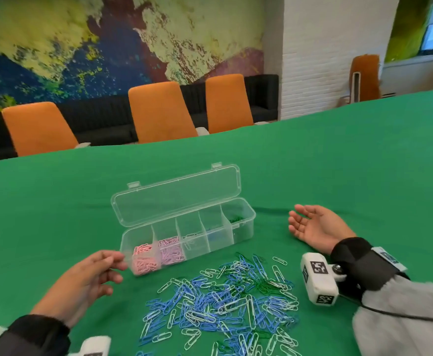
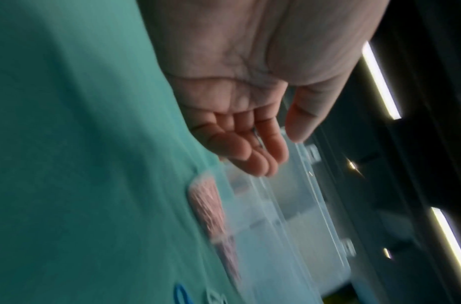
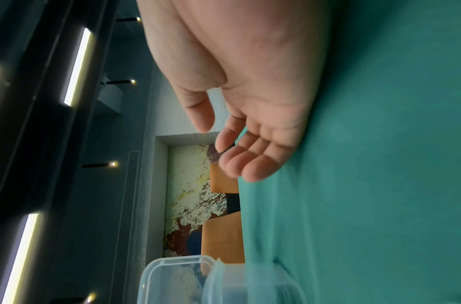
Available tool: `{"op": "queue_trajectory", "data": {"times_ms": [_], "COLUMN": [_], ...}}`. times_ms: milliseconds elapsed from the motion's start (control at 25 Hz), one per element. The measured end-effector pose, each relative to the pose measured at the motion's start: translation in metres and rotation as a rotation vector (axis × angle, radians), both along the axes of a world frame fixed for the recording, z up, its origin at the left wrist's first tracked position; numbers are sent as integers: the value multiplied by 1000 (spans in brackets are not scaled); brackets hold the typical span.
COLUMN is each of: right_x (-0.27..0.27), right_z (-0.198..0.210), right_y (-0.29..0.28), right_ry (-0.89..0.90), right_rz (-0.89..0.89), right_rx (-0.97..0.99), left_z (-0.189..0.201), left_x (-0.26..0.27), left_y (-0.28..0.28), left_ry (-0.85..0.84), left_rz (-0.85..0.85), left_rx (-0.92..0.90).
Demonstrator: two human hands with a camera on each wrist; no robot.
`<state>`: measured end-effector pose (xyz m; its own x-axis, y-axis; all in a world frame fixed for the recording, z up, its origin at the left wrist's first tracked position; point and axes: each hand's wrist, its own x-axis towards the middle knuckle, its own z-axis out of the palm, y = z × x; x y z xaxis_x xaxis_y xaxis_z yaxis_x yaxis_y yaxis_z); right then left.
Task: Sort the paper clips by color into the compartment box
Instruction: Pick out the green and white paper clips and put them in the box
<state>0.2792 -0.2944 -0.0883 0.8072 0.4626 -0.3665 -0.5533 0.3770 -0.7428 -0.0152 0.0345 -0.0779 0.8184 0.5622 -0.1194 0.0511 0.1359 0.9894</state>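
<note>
A clear plastic box (image 1: 184, 222) sits mid-frame. Thin wire paper clips (image 1: 223, 299) lie below. The left hand (image 1: 87, 281) and right hand (image 1: 315, 227) are loose and empty.

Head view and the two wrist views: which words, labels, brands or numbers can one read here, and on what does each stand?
No words, brands or numbers can be read in any view.
White wrist camera block: black-and-white square code markers only, no letters.
Clear compartment box: no label visible.
</note>
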Motion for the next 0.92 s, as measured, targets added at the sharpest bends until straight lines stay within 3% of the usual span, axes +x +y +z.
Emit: {"op": "queue_trajectory", "data": {"times_ms": [200,360,440,640,920], "right_x": [12,3,5,2,4], "right_z": [-13,-7,-10,-9,-4], "right_y": [-6,-5,-6,-4,-5], "right_ry": [-83,-13,-4,4,12], "right_rz": [104,43,30,57,53], "right_rx": [102,88,84,95,89], "left_z": [40,37,32,22,21], "left_x": [52,100,118,132,133], "left_y": [-70,-120,-133,-138,-139], "left_ry": [314,472,532,688,680], "left_rz": [-506,-712,-742,-776,-765], "left_rx": [549,1331,1540,1646,1612]}}
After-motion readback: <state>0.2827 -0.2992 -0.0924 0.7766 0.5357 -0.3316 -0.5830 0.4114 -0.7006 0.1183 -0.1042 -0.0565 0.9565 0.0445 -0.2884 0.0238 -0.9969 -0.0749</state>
